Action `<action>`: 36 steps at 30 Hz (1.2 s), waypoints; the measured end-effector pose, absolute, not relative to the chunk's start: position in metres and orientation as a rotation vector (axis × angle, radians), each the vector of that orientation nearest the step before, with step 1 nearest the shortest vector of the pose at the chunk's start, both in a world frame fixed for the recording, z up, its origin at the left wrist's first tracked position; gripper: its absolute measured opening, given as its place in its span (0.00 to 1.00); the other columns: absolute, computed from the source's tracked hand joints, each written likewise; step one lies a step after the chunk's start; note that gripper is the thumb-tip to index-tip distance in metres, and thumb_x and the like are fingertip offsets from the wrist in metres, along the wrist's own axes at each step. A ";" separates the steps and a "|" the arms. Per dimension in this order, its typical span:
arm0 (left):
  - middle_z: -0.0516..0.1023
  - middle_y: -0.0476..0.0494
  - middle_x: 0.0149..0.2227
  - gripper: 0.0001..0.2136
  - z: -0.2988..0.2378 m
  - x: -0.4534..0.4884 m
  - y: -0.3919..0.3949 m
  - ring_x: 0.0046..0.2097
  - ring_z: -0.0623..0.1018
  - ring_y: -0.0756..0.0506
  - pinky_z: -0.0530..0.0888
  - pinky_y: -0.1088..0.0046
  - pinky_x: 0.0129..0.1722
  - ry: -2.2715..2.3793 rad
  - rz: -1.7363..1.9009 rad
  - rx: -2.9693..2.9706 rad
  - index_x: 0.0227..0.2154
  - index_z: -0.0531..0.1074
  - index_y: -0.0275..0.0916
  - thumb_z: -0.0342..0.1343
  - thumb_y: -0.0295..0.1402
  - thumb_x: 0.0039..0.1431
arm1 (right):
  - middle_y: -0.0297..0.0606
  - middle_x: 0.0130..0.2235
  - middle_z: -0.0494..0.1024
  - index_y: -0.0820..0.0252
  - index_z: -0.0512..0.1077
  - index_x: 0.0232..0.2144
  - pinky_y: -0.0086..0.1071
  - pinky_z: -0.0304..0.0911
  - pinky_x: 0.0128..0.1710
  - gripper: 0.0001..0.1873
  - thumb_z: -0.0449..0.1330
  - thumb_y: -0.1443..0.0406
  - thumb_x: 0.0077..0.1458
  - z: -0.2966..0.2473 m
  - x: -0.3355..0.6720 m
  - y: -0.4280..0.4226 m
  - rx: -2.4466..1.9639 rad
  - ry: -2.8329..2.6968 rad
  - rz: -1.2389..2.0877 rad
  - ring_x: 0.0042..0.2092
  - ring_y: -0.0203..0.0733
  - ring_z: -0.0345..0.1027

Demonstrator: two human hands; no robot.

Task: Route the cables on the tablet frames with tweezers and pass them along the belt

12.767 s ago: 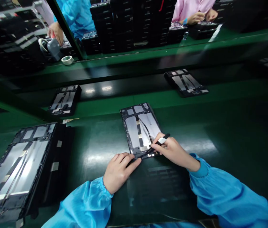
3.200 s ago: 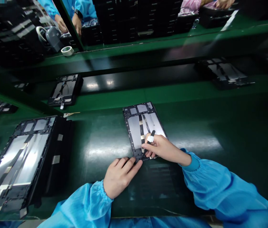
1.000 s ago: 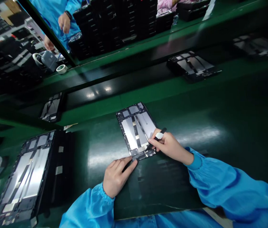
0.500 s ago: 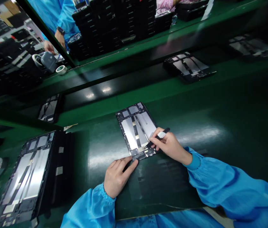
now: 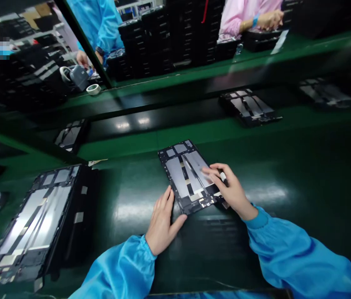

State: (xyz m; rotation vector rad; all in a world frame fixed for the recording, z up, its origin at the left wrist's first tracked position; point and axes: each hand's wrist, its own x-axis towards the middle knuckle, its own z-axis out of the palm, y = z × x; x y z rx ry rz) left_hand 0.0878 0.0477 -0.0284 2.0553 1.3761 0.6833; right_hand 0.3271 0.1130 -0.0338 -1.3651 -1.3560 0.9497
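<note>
An open tablet chassis (image 5: 185,174) with silver battery panels lies on the dark green bench in front of me. My left hand (image 5: 163,222) has its fingers stretched out along the chassis's near-left edge, with the thumb at the near corner. My right hand (image 5: 229,189) rests on the chassis's right side, fingers curled round a thin black tool with a white band (image 5: 223,176). The right hand's fingertips are smeared by motion.
A stack of like chassis (image 5: 32,220) sits at my left. More chassis lie on the belt (image 5: 248,106), (image 5: 69,136). A tape roll (image 5: 93,89) and stacked black trays (image 5: 163,41) stand behind. Other people in blue and pink sleeves work at the back.
My left hand has opened out from a pointing finger to lie along the chassis's left edge. The right hand has lifted the tool's tip off the lower edge and moved onto the panel.
</note>
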 end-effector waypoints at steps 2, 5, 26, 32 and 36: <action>0.54 0.32 0.68 0.36 -0.024 0.093 0.046 0.66 0.62 0.35 0.67 0.53 0.59 1.252 0.820 1.761 0.70 0.38 0.43 0.52 0.39 0.67 | 0.47 0.56 0.76 0.53 0.64 0.43 0.48 0.65 0.57 0.16 0.63 0.56 0.57 -0.031 0.322 0.108 -1.260 -1.227 1.076 0.59 0.50 0.68; 0.65 0.31 0.61 0.40 -0.020 0.099 0.044 0.54 0.76 0.40 0.77 0.70 0.39 1.024 0.934 1.296 0.69 0.27 0.46 0.51 0.40 0.67 | 0.49 0.60 0.71 0.52 0.61 0.40 0.50 0.63 0.58 0.17 0.65 0.57 0.56 -0.026 0.315 0.101 -1.170 -1.122 1.151 0.59 0.51 0.68; 0.73 0.39 0.46 0.47 -0.020 0.094 0.046 0.43 0.80 0.42 0.75 0.66 0.41 0.852 0.987 0.987 0.69 0.31 0.50 0.61 0.41 0.59 | 0.43 0.52 0.78 0.53 0.63 0.40 0.58 0.66 0.57 0.14 0.59 0.76 0.57 -0.019 0.304 0.059 -1.048 -1.418 0.448 0.58 0.53 0.69; 0.74 0.39 0.44 0.47 -0.023 0.093 0.046 0.42 0.80 0.43 0.75 0.66 0.39 0.829 0.996 1.008 0.69 0.32 0.49 0.61 0.45 0.59 | 0.41 0.51 0.80 0.52 0.65 0.40 0.55 0.71 0.54 0.18 0.61 0.78 0.53 -0.020 0.304 0.058 -1.031 -1.436 0.355 0.56 0.56 0.71; 0.74 0.42 0.41 0.47 -0.023 0.094 0.046 0.40 0.79 0.44 0.75 0.68 0.38 0.812 1.009 0.985 0.69 0.32 0.48 0.61 0.42 0.59 | 0.42 0.47 0.82 0.52 0.64 0.37 0.53 0.77 0.47 0.18 0.61 0.78 0.52 -0.020 0.305 0.057 -1.039 -1.457 0.297 0.53 0.59 0.73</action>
